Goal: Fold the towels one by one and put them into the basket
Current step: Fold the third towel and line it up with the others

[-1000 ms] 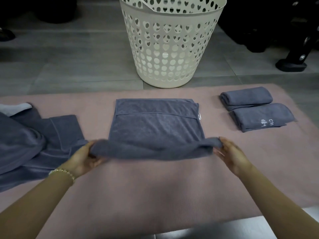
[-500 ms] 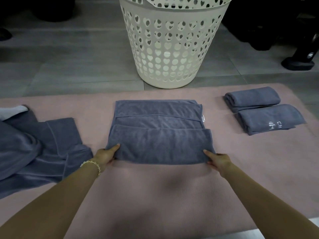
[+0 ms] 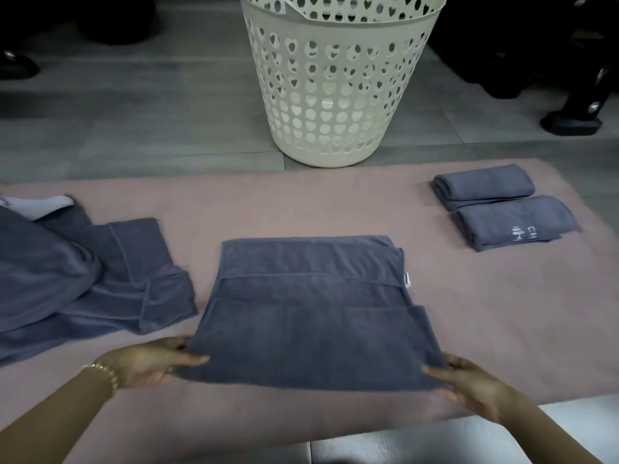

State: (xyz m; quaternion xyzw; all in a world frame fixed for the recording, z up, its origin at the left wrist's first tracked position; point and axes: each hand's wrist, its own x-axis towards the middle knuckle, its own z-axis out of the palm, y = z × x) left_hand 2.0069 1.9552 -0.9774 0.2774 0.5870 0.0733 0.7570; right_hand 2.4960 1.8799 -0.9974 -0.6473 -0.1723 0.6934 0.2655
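Grey towel (image 3: 311, 333) — left hand (image 3: 149, 363), right hand (image 3: 477, 386) gripping

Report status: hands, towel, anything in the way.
Left hand and right hand grip towel at near corners. Part-folded on mat. Nothing between it and basket.

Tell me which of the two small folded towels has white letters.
The nearer towel of the pair on the right; the farther towel beside it, toward the basket, is plain.

mat (image 3: 301, 202): half-folded towel (image 3: 311, 313) | two folded towels (image 3: 512, 222) | towel heap (image 3: 67, 279)
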